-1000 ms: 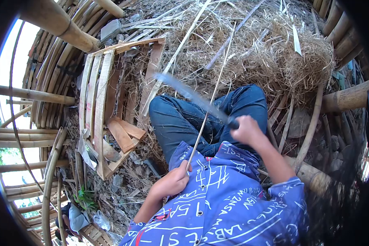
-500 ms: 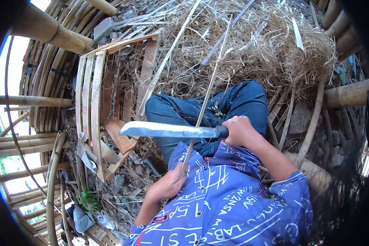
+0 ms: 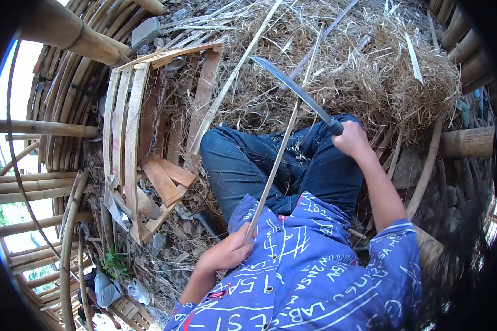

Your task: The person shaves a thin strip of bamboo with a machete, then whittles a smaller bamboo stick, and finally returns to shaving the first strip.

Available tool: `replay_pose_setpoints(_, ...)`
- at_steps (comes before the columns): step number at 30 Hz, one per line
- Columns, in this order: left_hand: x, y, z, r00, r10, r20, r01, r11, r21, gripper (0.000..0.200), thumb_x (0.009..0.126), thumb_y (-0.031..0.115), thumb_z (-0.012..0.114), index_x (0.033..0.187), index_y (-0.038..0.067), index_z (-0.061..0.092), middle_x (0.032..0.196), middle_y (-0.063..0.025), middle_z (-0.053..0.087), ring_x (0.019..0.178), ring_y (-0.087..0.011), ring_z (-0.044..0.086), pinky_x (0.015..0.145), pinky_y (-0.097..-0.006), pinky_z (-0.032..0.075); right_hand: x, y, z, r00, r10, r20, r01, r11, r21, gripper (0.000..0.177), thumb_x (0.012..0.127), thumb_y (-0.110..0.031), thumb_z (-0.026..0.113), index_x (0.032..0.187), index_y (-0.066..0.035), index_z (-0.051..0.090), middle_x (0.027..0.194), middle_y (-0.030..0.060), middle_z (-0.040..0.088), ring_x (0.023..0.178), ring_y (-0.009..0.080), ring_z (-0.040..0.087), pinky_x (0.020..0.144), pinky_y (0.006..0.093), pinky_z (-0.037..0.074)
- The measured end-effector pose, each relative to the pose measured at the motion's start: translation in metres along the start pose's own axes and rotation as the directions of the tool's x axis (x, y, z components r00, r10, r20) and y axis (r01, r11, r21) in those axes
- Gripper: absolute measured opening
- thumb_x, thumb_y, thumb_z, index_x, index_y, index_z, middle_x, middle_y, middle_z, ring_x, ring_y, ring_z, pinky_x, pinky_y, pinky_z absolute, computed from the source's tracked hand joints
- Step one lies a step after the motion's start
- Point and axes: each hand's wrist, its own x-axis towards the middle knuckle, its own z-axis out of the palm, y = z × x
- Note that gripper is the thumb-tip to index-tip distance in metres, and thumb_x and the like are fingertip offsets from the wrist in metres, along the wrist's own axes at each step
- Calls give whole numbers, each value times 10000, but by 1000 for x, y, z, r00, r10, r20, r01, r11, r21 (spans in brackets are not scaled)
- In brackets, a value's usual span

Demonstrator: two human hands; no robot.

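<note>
My right hand (image 3: 350, 139) is wrapped round the dark handle of a long machete (image 3: 299, 92), held out over my right knee. The blade slants up and to the left and crosses a long thin bamboo strip (image 3: 279, 157). My left hand (image 3: 238, 249) grips the strip's lower end close to my belly. From there the strip runs up between my crossed legs (image 3: 232, 160) to a pile of pale shavings (image 3: 337, 71). Whether the blade's edge touches the strip is hard to tell.
A broken wooden crate (image 3: 131, 121) lies at the left. Bamboo poles (image 3: 44, 128) form a wall beyond it. Another long strip (image 3: 232, 77) leans near my left knee. A thick bamboo pole (image 3: 469, 142) lies at the right. Part of another person (image 3: 88, 295) shows at the bottom left.
My right hand has moved up and to the right, carrying the machete from near my lap out along the strip. The blade now tilts upward. My left hand has stayed at the strip's lower end.
</note>
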Motion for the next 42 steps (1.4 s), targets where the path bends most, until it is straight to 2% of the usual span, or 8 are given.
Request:
replay_pose_setpoints(6,2,2,-3,999,-40,1,40,999,31,286,855,59,465,1130,-4,418,843,-179,535,786,-311,563,730,-415,456,-71,-45,26,979,-150,139,111,961,254,239,696,-246,653,800,-39,706,782,236,676,789,413,666,786,495,532)
replay_pose_setpoints(12,2,-6,-1,1000,15,9,-14,999,-33,303,858,64,477,1144,-20,429,879,-137,528,777,-252,551,723,-401,466,-141,-91,17,778,-437,453,397,899,185,229,656,-264,666,795,-91,724,761,184,689,760,370,682,749,457,547)
replay_pose_setpoints(16,2,-6,3,1000,-13,17,17,964,-266,267,895,8,485,1152,-11,413,732,6,462,598,-82,464,520,-244,386,-139,-89,30,772,-426,471,368,905,215,245,638,-274,672,789,-88,723,761,184,689,764,373,681,752,458,546)
replay_pose_setpoints(17,2,-16,4,994,99,-40,-104,979,-174,246,905,13,480,1141,10,412,734,5,455,594,-77,450,512,-239,375,-135,-86,27,803,-409,434,369,913,177,234,631,-270,676,773,-88,719,760,186,688,768,376,680,754,461,546)
replay_pose_setpoints(30,1,-6,6,997,40,-73,-48,993,-108,275,865,34,476,1133,16,417,766,-75,497,613,-157,525,570,-342,447,-109,-68,33,833,-486,264,505,863,-4,188,604,-276,699,699,-114,691,703,149,675,715,369,666,696,471,536)
replay_pose_setpoints(35,-5,-1,1,999,-39,-9,37,983,-183,257,876,44,479,1123,23,413,774,-71,494,587,-144,508,553,-330,438,-97,-47,27,911,-363,195,379,924,-50,223,642,-285,690,784,-117,729,783,161,697,782,367,681,750,452,547)
replay_pose_setpoints(39,-4,-10,5,998,24,52,-11,969,-246,246,881,43,474,1117,32,407,769,-57,480,582,-130,490,533,-309,423,-37,17,7,999,27,33,-27,1000,6,210,708,-231,643,802,-60,720,866,248,687,858,387,678,815,467,534)
replay_pose_setpoints(42,3,-9,10,991,125,-50,-129,988,-81,242,887,35,466,1120,42,398,742,-32,455,581,-113,473,513,-287,403,-10,42,-8,995,99,7,-99,995,-2,251,704,-226,640,830,-19,704,887,262,682,900,396,667,831,466,529)
